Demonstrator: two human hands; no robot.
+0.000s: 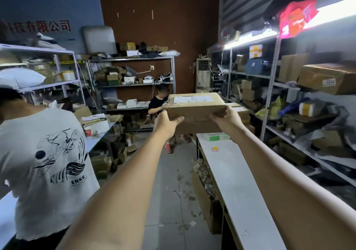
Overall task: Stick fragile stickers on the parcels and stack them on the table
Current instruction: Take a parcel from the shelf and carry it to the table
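At near left, a person in a white T-shirt (48, 153) printed "ERKE" is standing, and a long white table (240, 188) is running along the right. Beyond, the left hand (166, 123) and right hand (227, 119) are gripping opposite ends of a cardboard parcel (194, 109), holding it raised over the table's far end; its white shipping label (192, 99) is too small to read. Farther back, a person in black (158, 103) is sitting before metal shelving (134, 58) loaded with cartons, and red wall lettering (52, 26) is showing "有限公司".
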